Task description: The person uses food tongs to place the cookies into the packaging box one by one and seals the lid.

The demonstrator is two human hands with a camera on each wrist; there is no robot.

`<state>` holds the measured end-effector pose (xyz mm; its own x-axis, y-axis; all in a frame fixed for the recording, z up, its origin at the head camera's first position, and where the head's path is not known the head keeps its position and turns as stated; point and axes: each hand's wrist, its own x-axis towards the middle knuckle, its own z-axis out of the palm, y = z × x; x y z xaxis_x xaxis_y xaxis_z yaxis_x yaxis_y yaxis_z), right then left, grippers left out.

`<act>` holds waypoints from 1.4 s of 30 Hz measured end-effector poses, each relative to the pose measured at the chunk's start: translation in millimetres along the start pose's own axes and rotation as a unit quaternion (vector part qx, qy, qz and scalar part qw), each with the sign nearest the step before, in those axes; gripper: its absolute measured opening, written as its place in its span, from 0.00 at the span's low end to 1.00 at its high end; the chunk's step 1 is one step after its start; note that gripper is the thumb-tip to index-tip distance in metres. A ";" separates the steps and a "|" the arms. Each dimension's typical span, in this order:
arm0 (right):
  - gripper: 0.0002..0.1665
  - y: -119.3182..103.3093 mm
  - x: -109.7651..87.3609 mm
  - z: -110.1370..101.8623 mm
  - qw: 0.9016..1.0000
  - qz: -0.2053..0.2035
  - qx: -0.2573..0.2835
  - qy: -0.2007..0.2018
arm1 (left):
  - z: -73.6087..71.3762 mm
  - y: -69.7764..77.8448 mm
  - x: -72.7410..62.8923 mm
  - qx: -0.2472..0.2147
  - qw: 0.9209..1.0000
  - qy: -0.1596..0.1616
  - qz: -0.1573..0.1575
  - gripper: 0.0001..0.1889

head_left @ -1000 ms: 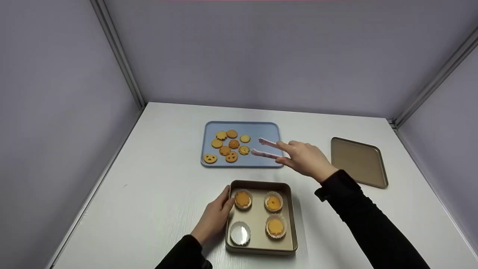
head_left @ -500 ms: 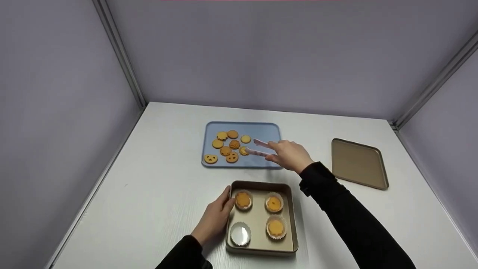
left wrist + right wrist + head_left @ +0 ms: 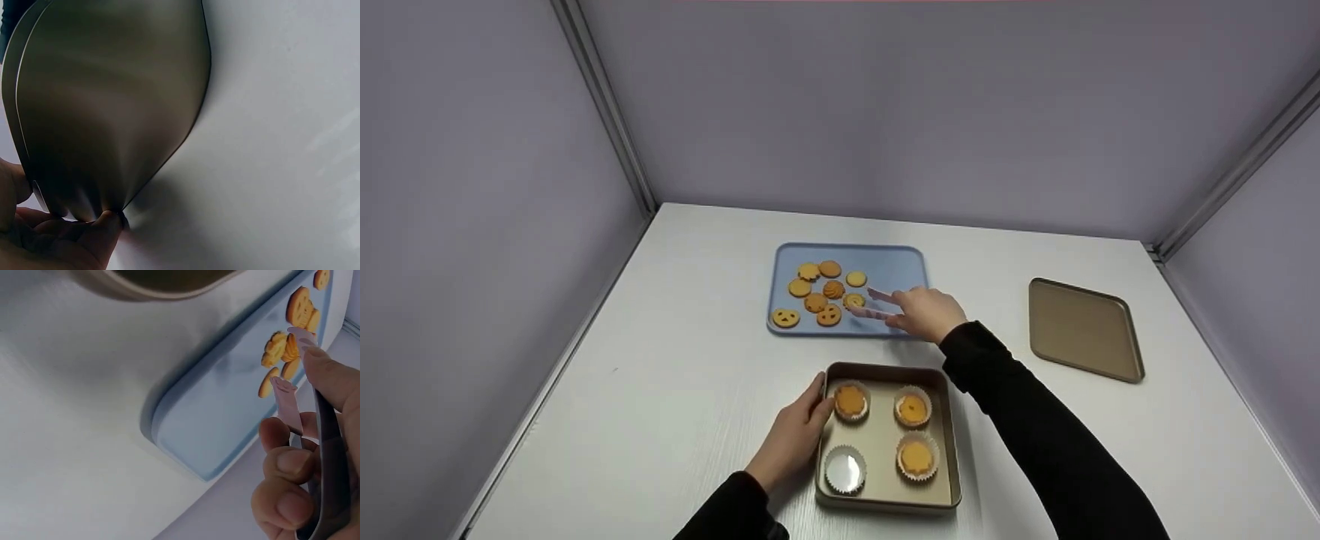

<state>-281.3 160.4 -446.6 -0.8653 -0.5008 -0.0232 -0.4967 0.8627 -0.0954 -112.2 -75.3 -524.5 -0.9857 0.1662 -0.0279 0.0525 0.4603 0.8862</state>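
My right hand [image 3: 928, 313] holds small pink-tipped tongs [image 3: 288, 405] over the blue tray [image 3: 892, 266]. The tongs' two arms are spread apart, their tips right by a scalloped ring cookie [image 3: 854, 301]. Nothing shows between the tips. My left hand [image 3: 791, 435] grips the left wall of a deep gold baking tin [image 3: 885, 491], thumb at the rim; in the left wrist view its fingers press against the outer wall. Inside the tin, three paper cups hold cookies, among them a flower-shaped cookie [image 3: 851, 400]. A fourth paper cup [image 3: 845, 470], front left, has no cookie in it.
Several more cookies lie on the left half of the blue tray, including a pretzel-like one [image 3: 786, 318] in its front left corner. A flat gold lid [image 3: 1086, 330] rests on the white table [image 3: 682, 322] at right. Grey panels [image 3: 885, 105] stand around the table.
My right hand has moved left and slightly lower, bringing the tongs' tips from the tray's right part to the scalloped ring cookie. The left hand keeps its grip on the tin.
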 end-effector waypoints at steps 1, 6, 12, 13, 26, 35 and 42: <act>0.25 0.5 0.8 1.2 1.000 0.002 0.000 -0.001 | 0.0 -0.1 0.1 0.001 1.000 0.000 0.000 0.31; 0.26 2.0 3.9 6.1 1.000 0.010 -0.001 -0.011 | 0.1 -0.5 0.4 0.005 1.000 0.001 -0.001 0.31; 0.24 -2.0 9.5 7.9 0.999 0.019 0.011 -0.025 | -0.1 0.3 0.2 0.006 1.000 0.001 -0.005 0.32; 0.25 -3.7 10.4 7.3 0.999 0.024 0.015 -0.031 | 0.0 0.3 0.1 0.005 1.000 0.000 -0.005 0.32; 0.23 -17.5 20.0 2.5 0.998 0.038 0.010 -0.040 | 0.2 -1.6 0.0 0.004 1.000 0.001 0.001 0.32; 0.25 -21.0 25.4 2.6 0.998 0.050 0.012 -0.048 | 0.6 -0.3 -0.6 0.002 1.000 0.001 -0.003 0.31; 0.20 -22.1 27.3 0.8 0.998 0.048 0.027 -0.039 | 0.9 1.3 -0.3 0.003 1.000 0.006 -0.006 0.31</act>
<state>-293.9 127.6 -445.9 -0.8998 -0.4215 -0.1128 -0.4053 0.9031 -0.1418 -111.7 -73.9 -523.7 -0.9880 0.1508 -0.0329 0.0421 0.4682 0.8826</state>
